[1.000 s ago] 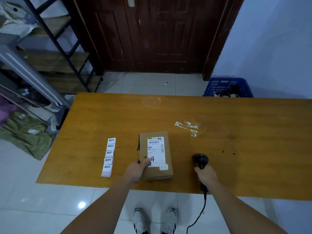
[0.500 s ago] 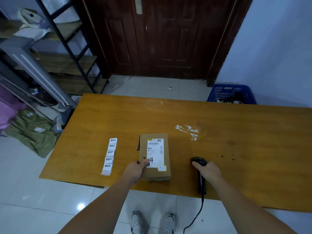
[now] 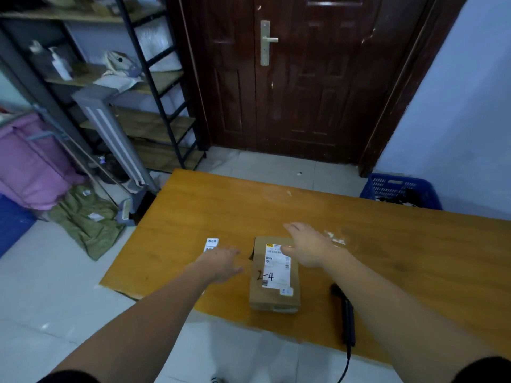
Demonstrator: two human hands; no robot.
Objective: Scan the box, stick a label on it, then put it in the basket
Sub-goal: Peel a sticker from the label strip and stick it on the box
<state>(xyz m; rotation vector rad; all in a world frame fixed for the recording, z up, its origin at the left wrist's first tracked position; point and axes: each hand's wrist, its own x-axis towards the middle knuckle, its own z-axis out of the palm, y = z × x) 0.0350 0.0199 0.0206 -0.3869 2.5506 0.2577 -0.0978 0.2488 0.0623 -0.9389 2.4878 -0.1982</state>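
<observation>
Box (image 3: 273,275) lies flat on the table (image 3: 414,258) near the front edge, shipping label up, so a sticker can go straight onto its top. I see the scanner (image 3: 345,313) lying free to its right. My left hand (image 3: 221,264), empty with fingers loose, reaches over the label strip (image 3: 211,244). My right hand (image 3: 307,244), open and flat, hovers above the box's far end. Basket (image 3: 401,189) waits beyond the table's far right edge.

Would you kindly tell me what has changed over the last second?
The right hand let go of the scanner, now lying on the table, and moved over the box. The left hand released the box and shifted onto the label strip. The box stayed put.
</observation>
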